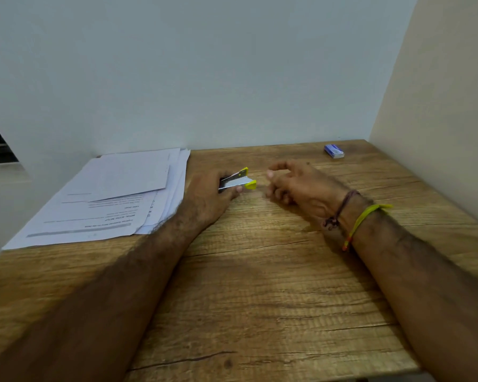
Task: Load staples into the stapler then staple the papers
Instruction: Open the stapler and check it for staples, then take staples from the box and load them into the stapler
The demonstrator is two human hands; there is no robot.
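The left hand (207, 197) is gripping the small, light, rigid stapler (236, 180) by its rear; right hand (293, 184) fingers are hanging loosely curled, holding nothing, just beside its yellow tip.

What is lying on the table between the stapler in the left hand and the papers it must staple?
Nothing visible. The left hand holds the stapler right beside the papers, with only bare table between them.
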